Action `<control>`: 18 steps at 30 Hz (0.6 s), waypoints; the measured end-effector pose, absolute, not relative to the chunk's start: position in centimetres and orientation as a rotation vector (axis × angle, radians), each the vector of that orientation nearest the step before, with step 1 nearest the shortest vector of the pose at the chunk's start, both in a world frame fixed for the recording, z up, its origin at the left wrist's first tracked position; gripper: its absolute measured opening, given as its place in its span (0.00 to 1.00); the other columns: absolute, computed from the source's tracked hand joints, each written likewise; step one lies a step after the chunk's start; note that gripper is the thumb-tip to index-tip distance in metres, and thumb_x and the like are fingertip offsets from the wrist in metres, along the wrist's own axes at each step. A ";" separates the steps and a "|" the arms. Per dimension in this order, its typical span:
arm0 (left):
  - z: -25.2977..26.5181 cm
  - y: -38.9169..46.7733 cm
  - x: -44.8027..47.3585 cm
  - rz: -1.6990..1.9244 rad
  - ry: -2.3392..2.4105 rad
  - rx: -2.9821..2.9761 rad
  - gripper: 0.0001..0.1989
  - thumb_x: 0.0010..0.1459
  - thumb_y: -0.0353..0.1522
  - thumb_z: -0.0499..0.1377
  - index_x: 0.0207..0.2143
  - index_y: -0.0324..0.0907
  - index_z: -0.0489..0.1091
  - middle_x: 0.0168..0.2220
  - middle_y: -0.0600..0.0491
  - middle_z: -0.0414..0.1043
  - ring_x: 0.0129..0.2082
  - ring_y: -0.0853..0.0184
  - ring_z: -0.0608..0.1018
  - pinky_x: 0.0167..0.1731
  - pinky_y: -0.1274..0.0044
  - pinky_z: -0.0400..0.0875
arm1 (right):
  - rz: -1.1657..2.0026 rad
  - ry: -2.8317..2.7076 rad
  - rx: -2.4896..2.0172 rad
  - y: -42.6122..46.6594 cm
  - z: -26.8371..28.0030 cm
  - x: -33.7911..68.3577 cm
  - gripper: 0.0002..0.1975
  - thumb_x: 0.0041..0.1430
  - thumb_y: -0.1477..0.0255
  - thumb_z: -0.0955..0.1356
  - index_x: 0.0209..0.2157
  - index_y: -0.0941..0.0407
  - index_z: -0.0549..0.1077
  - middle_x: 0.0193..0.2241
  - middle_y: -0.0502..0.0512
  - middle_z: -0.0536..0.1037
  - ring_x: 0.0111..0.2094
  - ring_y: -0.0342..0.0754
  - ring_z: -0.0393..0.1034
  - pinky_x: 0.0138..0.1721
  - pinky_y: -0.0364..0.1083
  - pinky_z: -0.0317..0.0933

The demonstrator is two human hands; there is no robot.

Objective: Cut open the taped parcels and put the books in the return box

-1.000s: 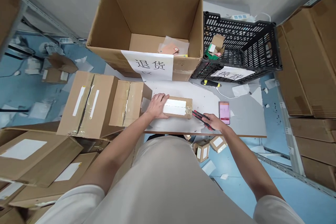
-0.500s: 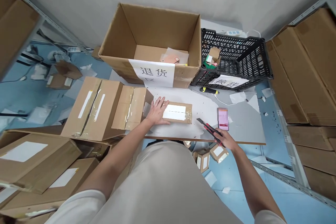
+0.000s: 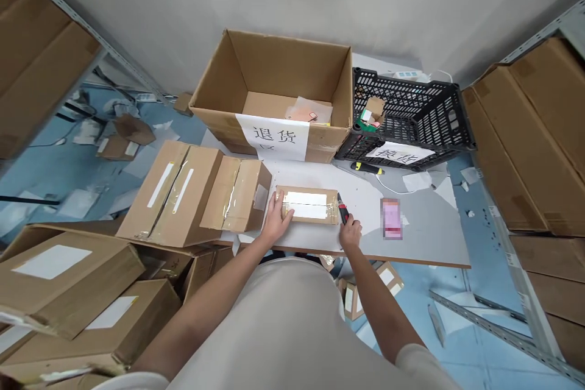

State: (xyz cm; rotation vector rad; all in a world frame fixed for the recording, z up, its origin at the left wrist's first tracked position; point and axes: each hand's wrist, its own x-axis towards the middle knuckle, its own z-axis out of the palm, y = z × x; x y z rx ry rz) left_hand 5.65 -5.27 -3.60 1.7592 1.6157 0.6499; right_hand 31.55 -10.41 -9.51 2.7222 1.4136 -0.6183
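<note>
A small taped cardboard box with a white label lies on the worktable. My left hand grips the left end of this box, thumb along its front and fingers over the far corner. In my right hand is a red and black utility knife, its blade end at the right end of the box. Whether the blade touches the cardboard or tape I cannot tell. To the right of that hand lies a phone with a pink screen.
Behind stand a big open carton and a black plastic crate. A yellow and black cutter lies before the crate. Taped cartons stand at the left, with more boxes below. Shelving flanks the right.
My right hand has brought the utility knife leftward to the box's right end. My left hand has shifted from lying spread on the box to gripping its left end.
</note>
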 end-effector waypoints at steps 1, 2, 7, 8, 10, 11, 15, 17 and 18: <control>-3.6 -5.4 5.8 0.659 1.634 1.765 0.34 0.59 0.43 0.51 0.64 0.41 0.44 0.65 0.40 0.41 0.65 0.54 0.50 0.59 0.62 0.54 | -0.612 1.401 2.730 -10.3 -9.7 31.4 0.25 0.61 0.69 0.58 0.58 0.60 0.55 0.47 0.67 0.64 0.49 0.59 0.60 0.45 0.53 0.58; -3.6 -5.5 5.8 0.674 1.660 1.784 0.34 0.59 0.43 0.52 0.63 0.41 0.46 0.65 0.40 0.41 0.64 0.53 0.50 0.59 0.62 0.54 | -0.612 1.394 2.735 -10.3 -9.8 31.2 0.24 0.60 0.69 0.59 0.58 0.60 0.55 0.47 0.67 0.64 0.49 0.59 0.60 0.45 0.52 0.58; -3.1 -5.0 6.1 0.739 1.754 2.129 0.19 0.57 0.39 0.55 0.50 0.44 0.67 0.59 0.41 0.56 0.60 0.51 0.57 0.55 0.58 0.56 | -0.621 1.400 2.740 -10.2 -9.7 31.4 0.25 0.58 0.63 0.62 0.54 0.61 0.59 0.45 0.67 0.66 0.49 0.61 0.60 0.44 0.54 0.58; -2.9 -4.9 6.2 0.710 1.697 2.221 0.15 0.58 0.37 0.54 0.47 0.45 0.70 0.55 0.43 0.63 0.57 0.53 0.62 0.54 0.59 0.58 | -0.619 1.407 2.746 -10.2 -9.3 31.6 0.26 0.58 0.61 0.62 0.54 0.61 0.59 0.45 0.67 0.65 0.49 0.62 0.60 0.44 0.55 0.58; -2.6 -4.9 6.3 0.624 1.522 2.369 0.12 0.61 0.33 0.50 0.43 0.47 0.71 0.47 0.47 0.70 0.51 0.59 0.69 0.50 0.63 0.62 | -0.583 1.505 2.809 -9.7 -8.0 32.3 0.26 0.60 0.60 0.60 0.55 0.62 0.58 0.47 0.68 0.65 0.50 0.61 0.59 0.46 0.55 0.57; -2.5 -5.0 6.3 0.585 1.440 2.418 0.14 0.62 0.31 0.48 0.44 0.46 0.71 0.45 0.47 0.71 0.49 0.61 0.70 0.49 0.65 0.63 | -0.540 1.618 2.856 -9.3 -7.0 32.6 0.26 0.61 0.61 0.58 0.56 0.63 0.57 0.48 0.69 0.64 0.51 0.61 0.58 0.48 0.55 0.56; -2.9 -5.8 6.4 0.492 1.293 2.500 0.16 0.62 0.32 0.48 0.50 0.43 0.67 0.50 0.45 0.69 0.53 0.60 0.67 0.53 0.65 0.61 | -0.431 2.474 2.534 -6.0 -2.1 32.5 0.28 0.62 0.59 0.57 0.58 0.60 0.55 0.54 0.68 0.62 0.56 0.59 0.54 0.54 0.56 0.49; -3.5 -6.2 6.4 0.453 1.282 2.503 0.17 0.62 0.33 0.48 0.52 0.43 0.65 0.52 0.45 0.68 0.56 0.58 0.65 0.55 0.63 0.59 | -0.467 2.715 2.050 -3.9 -0.3 31.4 0.31 0.59 0.57 0.61 0.59 0.58 0.55 0.58 0.66 0.58 0.58 0.60 0.51 0.55 0.56 0.47; -3.8 -6.3 6.4 0.440 1.284 2.496 0.18 0.62 0.32 0.47 0.53 0.43 0.65 0.52 0.45 0.68 0.56 0.58 0.65 0.56 0.62 0.58 | -0.462 2.738 1.872 -2.9 0.2 30.7 0.32 0.58 0.58 0.62 0.60 0.58 0.54 0.59 0.66 0.57 0.59 0.60 0.50 0.56 0.55 0.46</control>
